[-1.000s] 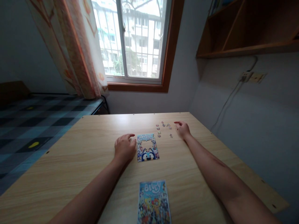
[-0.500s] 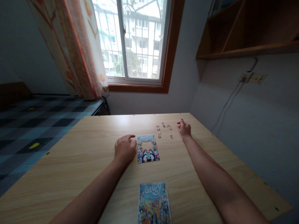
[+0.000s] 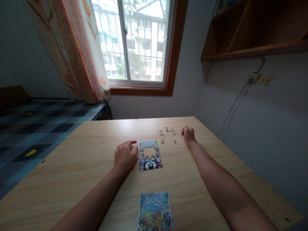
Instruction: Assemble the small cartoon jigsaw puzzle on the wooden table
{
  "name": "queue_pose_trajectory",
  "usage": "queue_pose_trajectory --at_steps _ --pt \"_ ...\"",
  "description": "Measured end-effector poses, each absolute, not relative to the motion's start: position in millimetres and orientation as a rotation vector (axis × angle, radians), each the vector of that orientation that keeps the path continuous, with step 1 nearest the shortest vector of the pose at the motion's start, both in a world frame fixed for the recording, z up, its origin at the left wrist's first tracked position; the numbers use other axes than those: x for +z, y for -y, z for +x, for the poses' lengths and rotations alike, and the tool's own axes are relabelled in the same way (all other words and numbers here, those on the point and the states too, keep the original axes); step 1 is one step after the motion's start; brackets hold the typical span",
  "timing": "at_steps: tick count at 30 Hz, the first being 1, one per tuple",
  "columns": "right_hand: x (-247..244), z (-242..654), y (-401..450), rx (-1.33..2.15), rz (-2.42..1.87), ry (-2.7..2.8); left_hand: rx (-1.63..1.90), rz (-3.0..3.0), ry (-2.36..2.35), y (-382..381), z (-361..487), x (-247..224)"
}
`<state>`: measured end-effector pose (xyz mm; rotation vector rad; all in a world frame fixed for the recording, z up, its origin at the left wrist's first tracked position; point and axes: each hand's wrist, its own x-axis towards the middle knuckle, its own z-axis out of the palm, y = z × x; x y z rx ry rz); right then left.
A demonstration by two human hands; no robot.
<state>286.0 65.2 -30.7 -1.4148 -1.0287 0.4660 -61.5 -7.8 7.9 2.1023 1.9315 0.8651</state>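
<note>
A partly assembled jigsaw puzzle [image 3: 144,166] lies on the wooden table, with a gap in its upper middle where bare wood shows and a blue dog face along its lower part. My left hand [image 3: 125,155] rests on the table just left of it, fingers loosely stretched and holding nothing. Several loose puzzle pieces [image 3: 167,129] are scattered beyond the puzzle to the right. To the right of these pieces is my right hand [image 3: 189,133], its fingers curled together; anything inside them is hidden. A single loose piece or small cluster [image 3: 175,141] lies near it.
A colourful picture sheet or box lid marked "Bluey" [image 3: 155,208] lies at the near side of the table [image 3: 91,166]. A bed [image 3: 60,118] is on the left, a window and curtain stand behind, and a wall shelf [image 3: 255,51] hangs on the right.
My right hand's fingers have curled in more tightly, and the hand has shifted slightly. The left hand stays beside the puzzle. The whole view has moved a little.
</note>
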Motion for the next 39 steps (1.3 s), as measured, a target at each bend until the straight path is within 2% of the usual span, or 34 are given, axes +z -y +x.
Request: queue_pose_trajectory --at_steps 11,30,39 --pt "-23 282 -61 0.291 -1.592 0.995 0.867 2.103 -1.91 5 -64 5" --pt "-25 279 -62 0.198 -1.671 1.105 0.889 2.118 -1.911 6 -64 3" --pt "-12 254 -51 0.098 -1.55 1.621 0.88 2.106 -1.907 7 -63 6"
